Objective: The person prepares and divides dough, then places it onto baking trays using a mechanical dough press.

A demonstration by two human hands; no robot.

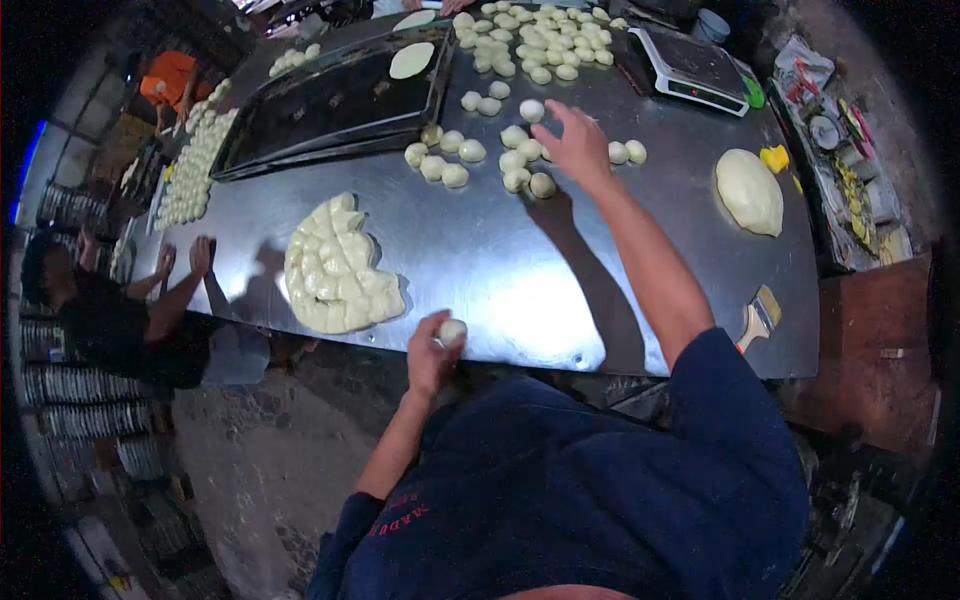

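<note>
Left hand (430, 358) at the near table edge, fingers curled round one dough ball (453, 330). Right hand (577, 148) stretched far out, fingers spread, holding nothing, among the loose balls (448, 160) on the steel table (500, 270). Big dough slab (335, 270) lies beside the left hand.

Shows a shiny steel table (480, 250) across the centre, rough grey floor (260, 470) lower left, stacked racks (75, 400) far left, blue glow (28, 165) upper left.

Steel table (480, 260) bears dough balls (445, 160), dough lump (749, 190), scale (690, 68)
</note>
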